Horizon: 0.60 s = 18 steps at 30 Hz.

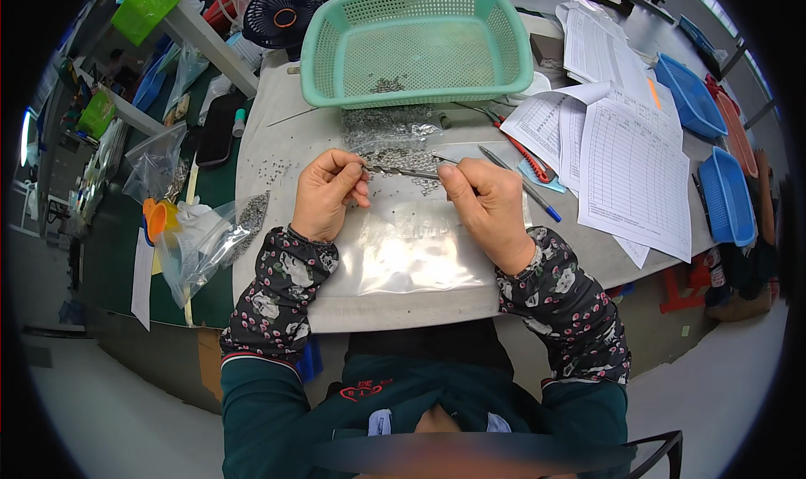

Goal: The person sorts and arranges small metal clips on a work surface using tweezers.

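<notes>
My left hand (327, 193) is closed in a pinch, thumb against forefinger, at the left end of a thin dark metal tool (411, 173). Whether it grips the tool's tip or a tiny part there is too small to tell. My right hand (487, 202) is closed round the tool's other end, thumb on top. The tool lies nearly level between the hands; its exact kind is unclear. Behind it, many small grey metal parts (420, 158) are spread over the work surface. Below the hands lies a flat clear plastic bag (411, 256), shiny with glare.
A green perforated basket (420, 98) stands at the back, beside a dark fan (284, 15). A bag of grey parts (388, 126) lies before it. Pliers (529, 156), a pen (533, 192), papers (634, 172) and blue baskets (729, 198) are rightward; a phone (220, 130) and bag (201, 248) leftward.
</notes>
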Motion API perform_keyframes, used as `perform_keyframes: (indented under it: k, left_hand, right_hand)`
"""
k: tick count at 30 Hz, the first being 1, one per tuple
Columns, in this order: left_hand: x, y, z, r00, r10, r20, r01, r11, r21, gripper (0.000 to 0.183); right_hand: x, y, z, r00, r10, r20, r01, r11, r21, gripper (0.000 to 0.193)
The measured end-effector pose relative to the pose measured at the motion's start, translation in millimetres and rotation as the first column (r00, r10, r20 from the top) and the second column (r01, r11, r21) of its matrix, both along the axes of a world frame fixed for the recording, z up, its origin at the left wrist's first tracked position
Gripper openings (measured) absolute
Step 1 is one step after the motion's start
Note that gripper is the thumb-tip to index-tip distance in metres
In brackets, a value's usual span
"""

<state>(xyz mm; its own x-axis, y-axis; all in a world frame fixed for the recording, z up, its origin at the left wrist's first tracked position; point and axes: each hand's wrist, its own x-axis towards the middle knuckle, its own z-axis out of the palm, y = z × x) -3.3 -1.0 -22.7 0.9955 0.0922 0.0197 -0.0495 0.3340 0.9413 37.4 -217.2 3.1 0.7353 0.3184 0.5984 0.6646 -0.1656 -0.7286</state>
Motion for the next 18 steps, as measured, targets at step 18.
perform_keyframes:
  k: [18]
  left_hand:
    - [19, -15, 32, 0.996, 0.095, -0.004, -0.088, 0.942, 0.323, 0.014]
  right_hand:
    - [-3, -16, -5, 0.909, 0.069, -0.410, 0.082, 0.937, 0.340, 0.039]
